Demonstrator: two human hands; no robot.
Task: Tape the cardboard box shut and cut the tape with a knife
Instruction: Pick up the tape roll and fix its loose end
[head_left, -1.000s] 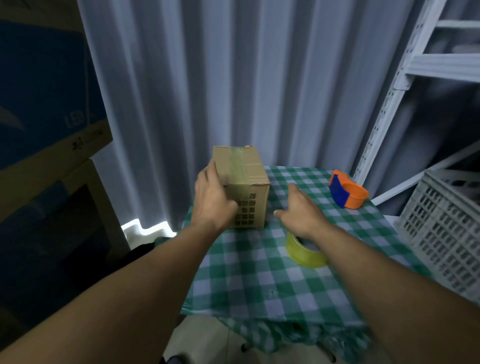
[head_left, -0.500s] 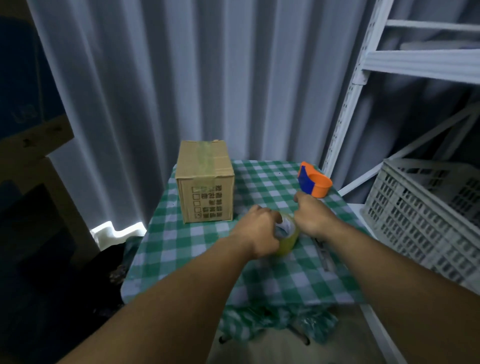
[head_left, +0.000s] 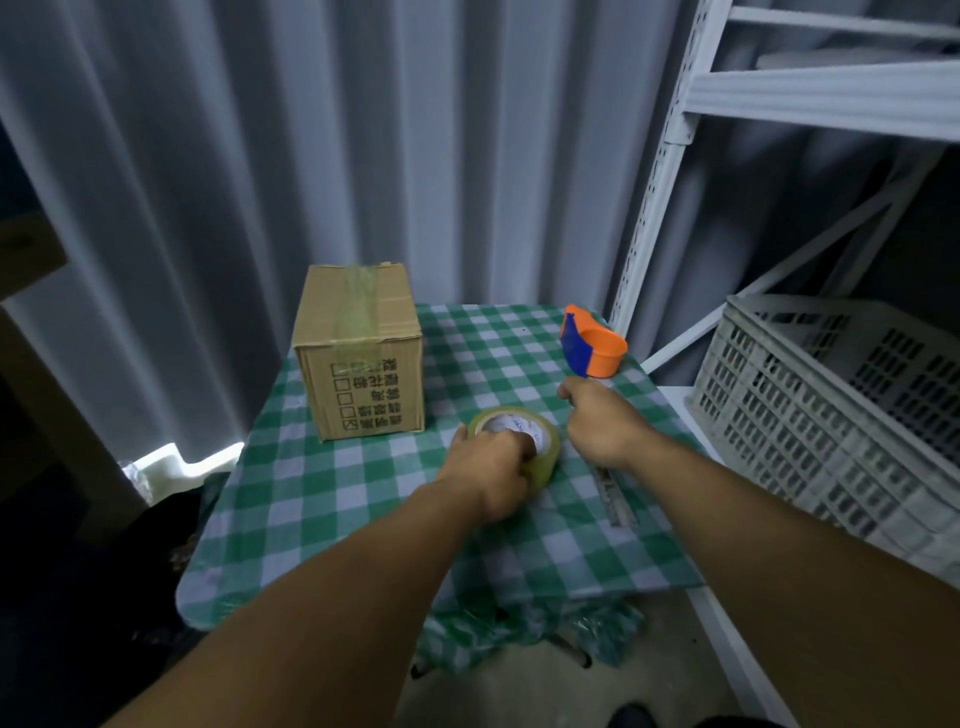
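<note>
The box (head_left: 358, 353) stands at the far left of the tabletop (head_left: 322, 499), flaps down, with a strip of greenish tape already along its top and down the near face. From my hands it lies up and to the left, well apart; my left hand (head_left: 491, 467) is the nearer one to it.

The tape roll (head_left: 519, 441) lies nearly flat on the cloth, hole upward, between my hands. My left grip is curled closed over the near rim of the roll, fingers bent in at its core. My right hand (head_left: 602, 423) sits just beside the roll on its right; its fingers look drawn together, possibly pinching the tape's free end, but I cannot tell, as the back of the hand hides the tips.

Under my right wrist a thin grey strip, probably the knife (head_left: 615, 496), lies along the tabletop pointing away from me. An orange and blue dispenser (head_left: 592, 345) stands beyond.

I judge the next move is carrying the roll left to the box.
</note>
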